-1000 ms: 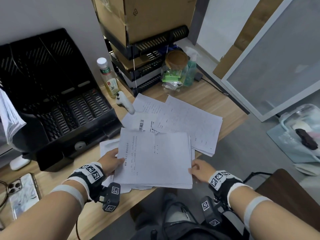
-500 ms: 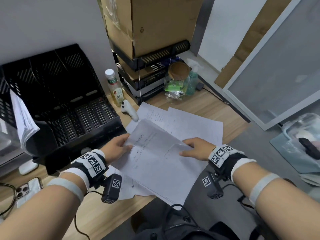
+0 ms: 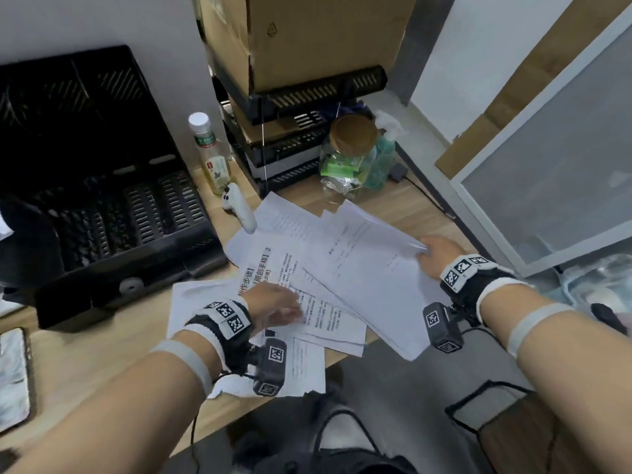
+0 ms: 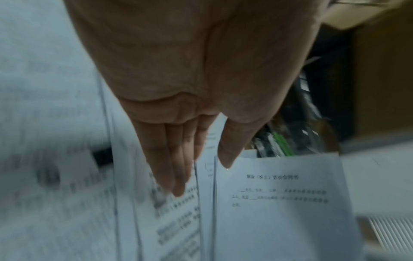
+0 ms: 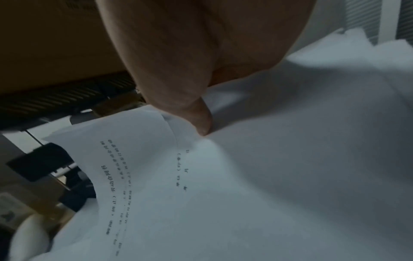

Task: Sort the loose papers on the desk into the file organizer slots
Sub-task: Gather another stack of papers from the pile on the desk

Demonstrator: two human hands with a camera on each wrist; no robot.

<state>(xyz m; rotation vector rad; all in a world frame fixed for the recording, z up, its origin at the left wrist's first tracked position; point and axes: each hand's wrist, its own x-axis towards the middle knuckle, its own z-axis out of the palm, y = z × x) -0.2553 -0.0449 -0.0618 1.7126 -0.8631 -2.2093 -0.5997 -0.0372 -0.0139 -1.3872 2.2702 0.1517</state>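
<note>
The black file organizer (image 3: 102, 213) stands at the desk's left, its slots facing me. Loose printed sheets (image 3: 273, 258) lie fanned over the desk's middle, and one more sheet (image 3: 301, 364) lies at the front edge. My right hand (image 3: 432, 253) pinches a stack of papers (image 3: 369, 268) by its right edge and holds it tilted above the loose sheets; the thumb (image 5: 201, 123) presses on the top page. My left hand (image 3: 280, 307) is flat over the loose sheets, its straight fingers (image 4: 176, 176) holding nothing.
A drink bottle (image 3: 210, 155) and a white controller (image 3: 239, 208) sit beside the organizer. Behind the papers are a lidded jar (image 3: 349, 148), a spray bottle (image 3: 384, 155) and stacked trays under a cardboard box (image 3: 307, 46). A phone (image 3: 12, 374) lies front left.
My left hand has let go of the stack and dropped onto the loose sheets. My right hand has carried the stack to the right, alone.
</note>
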